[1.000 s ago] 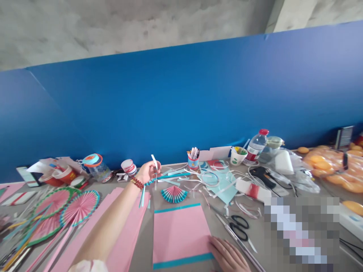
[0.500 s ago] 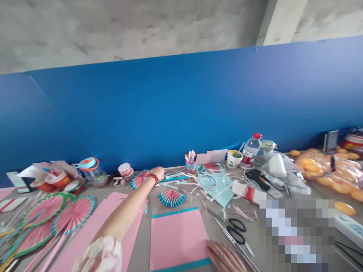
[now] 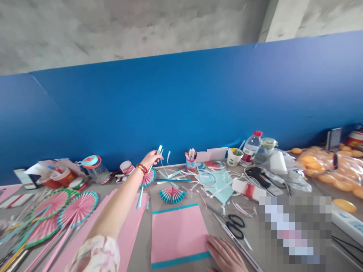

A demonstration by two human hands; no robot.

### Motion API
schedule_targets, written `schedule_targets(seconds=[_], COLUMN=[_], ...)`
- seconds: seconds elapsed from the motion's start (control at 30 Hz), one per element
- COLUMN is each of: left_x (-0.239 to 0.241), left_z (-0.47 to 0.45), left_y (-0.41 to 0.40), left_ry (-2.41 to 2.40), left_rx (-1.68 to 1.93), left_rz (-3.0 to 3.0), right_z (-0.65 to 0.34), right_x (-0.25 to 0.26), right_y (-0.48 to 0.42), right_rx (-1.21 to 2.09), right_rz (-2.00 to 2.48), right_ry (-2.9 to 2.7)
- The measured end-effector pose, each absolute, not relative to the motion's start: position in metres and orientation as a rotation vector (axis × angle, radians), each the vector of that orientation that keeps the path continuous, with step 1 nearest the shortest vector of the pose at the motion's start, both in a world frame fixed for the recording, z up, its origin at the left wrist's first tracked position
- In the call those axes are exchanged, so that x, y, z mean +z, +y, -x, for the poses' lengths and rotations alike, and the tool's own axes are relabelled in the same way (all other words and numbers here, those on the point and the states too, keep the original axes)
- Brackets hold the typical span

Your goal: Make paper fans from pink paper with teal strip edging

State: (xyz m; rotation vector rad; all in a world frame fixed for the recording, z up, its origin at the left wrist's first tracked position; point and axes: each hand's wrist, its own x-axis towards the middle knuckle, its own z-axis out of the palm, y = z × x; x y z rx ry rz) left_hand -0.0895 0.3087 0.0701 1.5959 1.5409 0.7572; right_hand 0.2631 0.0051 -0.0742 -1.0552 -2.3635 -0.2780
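Note:
My left hand is raised near the back of the table, its fingers pinched on thin pale-blue paper strips that hang down and stick up past the fingertips. Right behind that hand sits a pleated pink and teal paper fan, partly covered. My right hand lies flat, fingertips on the right edge of a pink paper sheet with teal bands along its top and bottom edges. Above the sheet is a small half-round pleated fan. Black-handled scissors lie right of the sheet.
Larger round fans and pink sheets spread on the left. A cup of pens, a water bottle, white loops, a glue gun and a bag of orange balls line the back and right. One patch is pixelated.
My left hand has lifted off the table's back area and moved slightly left, with pale-blue strips now in its fingers. My right hand stays at the pink sheet.

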Motion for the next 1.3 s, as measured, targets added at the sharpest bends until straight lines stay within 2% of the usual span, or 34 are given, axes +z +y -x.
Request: schedule_targets(seconds=[0.13,0.23,0.5,0.63,0.77,0.97,1.13,1.3], left_x=[0.089,0.094,0.090,0.073,0.047,0.034,0.026,0.018], left_z=[0.105,0.109,0.099,0.081,0.052,0.018,0.013,0.012], left_y=[0.292,0.267,0.173,0.117,0.067,0.029,0.014,0.003], left_ry=[1.364,1.242,1.162,1.148,1.097,0.987,0.957,0.878], left_rx=[1.111,1.195,1.001,0.859,0.651,0.595,0.641,0.630], left_rz=[-1.471,-1.394,-1.290,-1.326,-1.358,-1.362,-1.353,-0.925], right_z=[-0.258,-0.257,-0.254,-0.253,-0.245,-0.199,-0.182,-0.186], right_x=[-0.066,-0.064,-0.061,-0.049,-0.024,0.010,0.009,0.004], right_y=[-0.001,-0.003,-0.011,-0.017,-0.018,-0.009,-0.008,-0.011], right_rx=[-0.268,-0.250,-0.070,0.040,0.337,1.317,1.388,1.423], right_rz=[1.094,1.099,1.184,1.227,1.203,1.091,1.123,1.123], right_ry=[-2.363,-2.355,-2.315,-2.182,-1.981,-1.462,-1.308,-1.334])
